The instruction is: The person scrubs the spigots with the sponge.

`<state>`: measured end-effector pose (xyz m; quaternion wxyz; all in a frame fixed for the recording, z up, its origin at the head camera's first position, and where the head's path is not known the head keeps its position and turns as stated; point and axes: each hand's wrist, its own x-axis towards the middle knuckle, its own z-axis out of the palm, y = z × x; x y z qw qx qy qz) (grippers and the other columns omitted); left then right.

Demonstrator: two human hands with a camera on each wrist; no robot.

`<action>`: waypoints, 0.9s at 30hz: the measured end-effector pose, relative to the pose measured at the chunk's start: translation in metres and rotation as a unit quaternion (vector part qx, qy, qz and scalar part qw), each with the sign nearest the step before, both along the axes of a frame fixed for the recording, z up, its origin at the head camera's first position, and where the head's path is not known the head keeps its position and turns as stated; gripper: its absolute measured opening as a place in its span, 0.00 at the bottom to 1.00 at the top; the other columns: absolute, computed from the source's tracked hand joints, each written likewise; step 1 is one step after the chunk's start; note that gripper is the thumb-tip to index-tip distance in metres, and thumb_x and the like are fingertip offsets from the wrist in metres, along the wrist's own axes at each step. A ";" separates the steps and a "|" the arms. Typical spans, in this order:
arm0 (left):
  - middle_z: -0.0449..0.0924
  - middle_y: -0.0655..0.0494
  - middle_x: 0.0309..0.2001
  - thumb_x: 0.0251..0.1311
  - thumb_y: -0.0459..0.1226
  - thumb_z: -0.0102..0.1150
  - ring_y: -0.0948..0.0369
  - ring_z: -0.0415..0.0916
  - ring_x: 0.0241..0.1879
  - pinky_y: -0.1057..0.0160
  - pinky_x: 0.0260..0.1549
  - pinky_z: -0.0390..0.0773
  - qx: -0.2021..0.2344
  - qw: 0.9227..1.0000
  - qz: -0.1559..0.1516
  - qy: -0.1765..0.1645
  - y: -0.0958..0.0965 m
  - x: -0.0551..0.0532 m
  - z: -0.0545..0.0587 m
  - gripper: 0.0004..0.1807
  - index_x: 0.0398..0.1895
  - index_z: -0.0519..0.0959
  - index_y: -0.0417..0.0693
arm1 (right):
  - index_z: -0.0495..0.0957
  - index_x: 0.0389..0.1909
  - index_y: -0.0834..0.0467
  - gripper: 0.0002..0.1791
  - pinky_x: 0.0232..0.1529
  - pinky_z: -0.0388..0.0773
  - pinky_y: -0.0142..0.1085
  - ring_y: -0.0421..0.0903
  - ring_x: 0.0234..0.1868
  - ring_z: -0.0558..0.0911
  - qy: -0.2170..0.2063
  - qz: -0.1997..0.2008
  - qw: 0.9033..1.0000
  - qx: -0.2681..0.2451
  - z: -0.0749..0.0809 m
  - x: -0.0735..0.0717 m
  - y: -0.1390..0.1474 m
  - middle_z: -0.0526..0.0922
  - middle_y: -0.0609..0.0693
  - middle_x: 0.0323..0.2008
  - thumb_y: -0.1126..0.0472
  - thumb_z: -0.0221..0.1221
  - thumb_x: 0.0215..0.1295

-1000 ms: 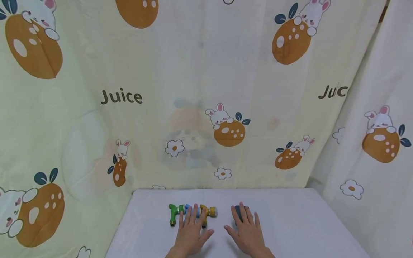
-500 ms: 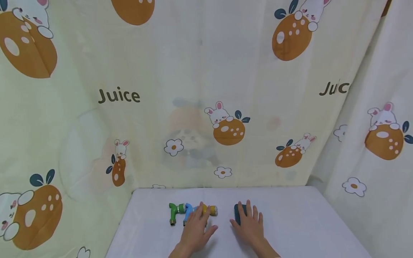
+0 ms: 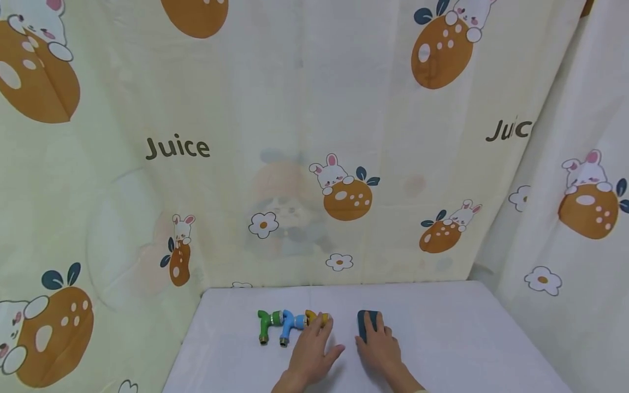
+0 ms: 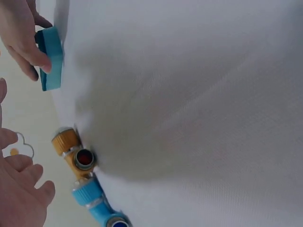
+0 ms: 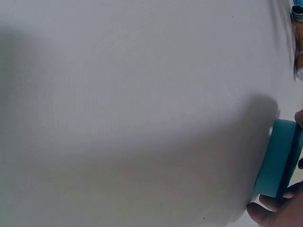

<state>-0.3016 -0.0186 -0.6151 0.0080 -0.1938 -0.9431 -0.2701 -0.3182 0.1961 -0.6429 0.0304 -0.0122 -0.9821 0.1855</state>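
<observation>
Teal block sits finger-clamped in the right hand — left hand, fingers apart, near the yellow tap.

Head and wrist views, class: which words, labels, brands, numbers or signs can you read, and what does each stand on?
"Juice": on the patterned curtain, left of centre in the head view.
"Juic": same curtain, further right, cut off at a fold.
Yellow tap: any mark on its end is too small to read.
Green tap, blue tap, blue-green block: no readable text.
</observation>
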 end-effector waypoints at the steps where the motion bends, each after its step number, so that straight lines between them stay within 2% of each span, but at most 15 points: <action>1: 0.59 0.47 0.81 0.72 0.68 0.44 0.48 0.57 0.80 0.39 0.75 0.64 0.000 1.000 0.000 -0.002 0.001 -0.001 0.000 0.44 0.80 0.64 0.51 | 0.62 0.78 0.63 0.40 0.58 0.76 0.69 0.79 0.67 0.69 -0.002 -0.001 1.000 -0.002 0.000 0.000 0.000 0.55 0.75 0.77 0.48 0.60 0.73; 4: 0.60 0.45 0.80 0.72 0.66 0.48 0.47 0.58 0.80 0.38 0.74 0.64 0.000 1.000 0.007 -0.009 0.004 -0.004 -0.003 0.43 0.79 0.65 0.50 | 0.62 0.77 0.65 0.39 0.57 0.77 0.69 0.79 0.67 0.68 -0.003 -0.006 1.000 -0.011 0.000 -0.001 -0.001 0.54 0.75 0.78 0.51 0.60 0.72; 10: 0.64 0.40 0.77 0.70 0.61 0.59 0.43 0.64 0.76 0.39 0.73 0.67 -0.021 0.999 0.048 -0.009 0.002 -0.014 -0.019 0.39 0.76 0.70 0.49 | 0.62 0.77 0.66 0.40 0.56 0.78 0.68 0.78 0.67 0.69 0.002 -0.013 0.999 -0.039 0.002 0.000 -0.006 0.55 0.72 0.78 0.54 0.60 0.67; 14: 0.65 0.38 0.76 0.68 0.60 0.61 0.42 0.68 0.73 0.39 0.70 0.70 -0.025 0.998 0.064 -0.009 0.000 -0.020 -0.029 0.39 0.73 0.72 0.47 | 0.63 0.76 0.66 0.42 0.57 0.79 0.67 0.76 0.67 0.70 0.024 -0.007 0.998 -0.051 0.008 0.001 -0.011 0.56 0.72 0.78 0.54 0.62 0.65; 18: 0.62 0.38 0.78 0.68 0.61 0.61 0.41 0.66 0.74 0.36 0.68 0.71 -0.026 0.997 0.072 -0.026 0.001 -0.027 -0.036 0.40 0.75 0.70 0.48 | 0.64 0.75 0.66 0.43 0.57 0.79 0.66 0.76 0.66 0.71 0.039 0.006 0.997 -0.065 0.017 0.003 -0.017 0.58 0.75 0.76 0.54 0.64 0.61; 23: 0.61 0.45 0.80 0.66 0.63 0.60 0.41 0.61 0.77 0.30 0.68 0.67 -0.046 0.995 0.076 -0.035 0.009 -0.036 -0.038 0.43 0.79 0.66 0.54 | 0.62 0.77 0.64 0.43 0.61 0.77 0.65 0.73 0.66 0.72 0.036 0.016 0.996 -0.074 0.029 0.006 -0.025 0.64 0.76 0.71 0.53 0.63 0.62; 27: 0.65 0.49 0.78 0.64 0.64 0.62 0.42 0.62 0.75 0.30 0.70 0.63 -0.062 0.994 0.084 -0.043 0.016 -0.039 -0.034 0.45 0.80 0.64 0.57 | 0.61 0.80 0.55 0.43 0.61 0.78 0.64 0.70 0.65 0.73 0.029 0.015 0.996 -0.078 0.036 0.006 -0.031 0.65 0.74 0.70 0.53 0.61 0.63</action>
